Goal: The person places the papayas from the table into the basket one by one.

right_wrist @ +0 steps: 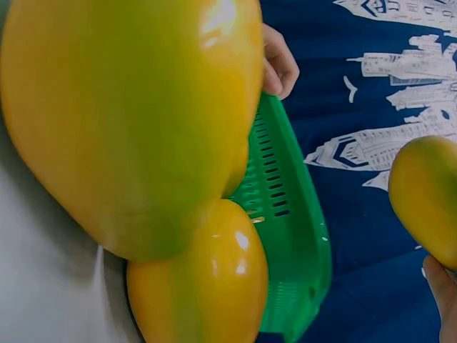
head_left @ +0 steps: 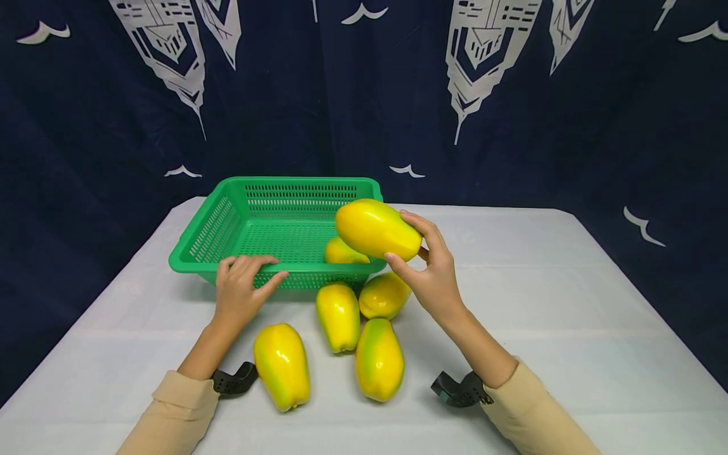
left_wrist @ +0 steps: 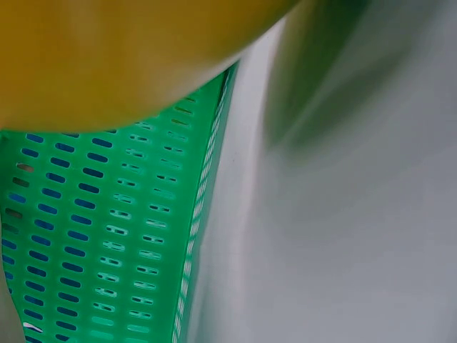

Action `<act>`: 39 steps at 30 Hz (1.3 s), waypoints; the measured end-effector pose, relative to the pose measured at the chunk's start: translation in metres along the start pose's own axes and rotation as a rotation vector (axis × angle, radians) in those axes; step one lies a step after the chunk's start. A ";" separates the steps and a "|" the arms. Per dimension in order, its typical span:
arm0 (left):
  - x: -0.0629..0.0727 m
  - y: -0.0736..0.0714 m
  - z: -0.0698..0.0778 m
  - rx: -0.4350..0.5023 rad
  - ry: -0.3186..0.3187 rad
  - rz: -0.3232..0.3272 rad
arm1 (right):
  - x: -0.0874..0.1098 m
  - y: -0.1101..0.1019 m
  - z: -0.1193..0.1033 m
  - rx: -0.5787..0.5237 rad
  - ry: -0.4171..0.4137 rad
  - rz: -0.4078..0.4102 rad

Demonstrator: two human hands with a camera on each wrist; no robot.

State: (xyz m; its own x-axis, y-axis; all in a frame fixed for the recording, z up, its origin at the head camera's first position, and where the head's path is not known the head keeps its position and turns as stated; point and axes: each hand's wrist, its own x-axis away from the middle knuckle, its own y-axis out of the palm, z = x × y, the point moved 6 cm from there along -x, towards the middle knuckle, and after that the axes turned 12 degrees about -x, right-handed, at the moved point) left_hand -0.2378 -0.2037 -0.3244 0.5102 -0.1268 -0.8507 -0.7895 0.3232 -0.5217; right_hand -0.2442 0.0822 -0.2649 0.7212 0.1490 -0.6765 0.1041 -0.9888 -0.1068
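My right hand (head_left: 435,278) grips a yellow papaya (head_left: 375,229) by its right end, raised over the right side of the green basket (head_left: 279,268). In the right wrist view, the held papaya (right_wrist: 432,200) shows at the right edge with fingertips under it. My left hand (head_left: 241,287) lies over the basket's front rim, fingers on the inside and thumb along the edge. One papaya (head_left: 341,251) sits inside the basket, partly hidden behind the held one. In the left wrist view, the basket's slotted wall (left_wrist: 93,214) appears beneath a blurred yellow papaya (left_wrist: 128,57).
Several papayas lie on the white table (head_left: 546,303) before the basket: one (head_left: 281,366) beside the left wrist, others (head_left: 338,316) grouped near the basket's front right. Black wrist cameras (head_left: 462,388) sit on both forearms. A dark blue printed curtain (head_left: 318,95) hangs behind.
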 end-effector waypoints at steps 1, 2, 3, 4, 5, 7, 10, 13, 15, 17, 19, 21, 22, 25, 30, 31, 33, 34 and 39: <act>0.000 0.000 0.000 0.000 0.001 0.000 | -0.001 0.003 0.002 0.008 0.004 -0.010; 0.000 0.000 0.000 -0.001 0.001 0.001 | -0.001 0.005 0.004 0.015 0.009 -0.022; 0.000 0.000 0.001 -0.001 0.000 0.001 | -0.002 0.008 0.005 0.018 0.013 -0.032; 0.000 0.000 0.001 -0.001 0.000 0.002 | -0.002 0.010 0.007 0.022 0.017 -0.042; 0.000 0.000 0.001 -0.001 0.000 0.003 | -0.003 0.013 0.009 0.021 0.020 -0.051; 0.000 0.000 0.002 0.000 -0.001 0.006 | -0.004 0.018 0.012 0.020 0.032 -0.066; -0.001 -0.001 0.002 -0.005 0.000 0.012 | -0.004 0.025 0.017 0.018 0.058 -0.085; -0.001 -0.001 0.002 -0.009 0.001 0.015 | -0.005 0.032 0.023 0.009 0.106 -0.100; -0.002 -0.001 0.002 -0.009 0.003 0.015 | -0.005 0.035 0.028 0.000 0.141 -0.108; -0.001 0.000 0.002 -0.009 0.006 0.016 | -0.005 0.039 0.033 -0.008 0.176 -0.110; -0.001 0.000 0.002 -0.005 0.009 0.018 | -0.004 0.042 0.038 -0.017 0.206 -0.116; 0.000 0.000 0.003 -0.003 0.012 0.020 | -0.004 0.044 0.041 -0.021 0.227 -0.119; 0.000 0.000 0.002 -0.003 0.013 0.020 | -0.003 0.045 0.043 -0.018 0.236 -0.119; 0.000 -0.001 0.003 -0.001 0.018 0.025 | -0.003 0.048 0.045 -0.027 0.250 -0.116; -0.001 -0.002 0.003 -0.001 0.024 0.035 | -0.004 0.049 0.047 -0.031 0.268 -0.104; -0.001 -0.002 0.003 -0.002 0.024 0.033 | -0.004 0.049 0.048 -0.023 0.272 -0.103; -0.001 -0.002 0.003 -0.002 0.024 0.027 | -0.004 0.049 0.048 0.001 0.268 -0.110; -0.001 -0.002 0.004 0.002 0.023 0.029 | -0.005 0.049 0.048 0.021 0.261 -0.117; 0.000 -0.002 0.005 0.008 0.015 0.030 | -0.007 0.051 0.046 0.129 0.190 -0.167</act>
State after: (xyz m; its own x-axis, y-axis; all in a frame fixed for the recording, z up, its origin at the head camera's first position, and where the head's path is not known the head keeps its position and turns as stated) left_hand -0.2347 -0.2001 -0.3228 0.4809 -0.1309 -0.8670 -0.8017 0.3347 -0.4952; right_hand -0.2753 0.0313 -0.2995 0.8181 0.2939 -0.4943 0.1529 -0.9398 -0.3057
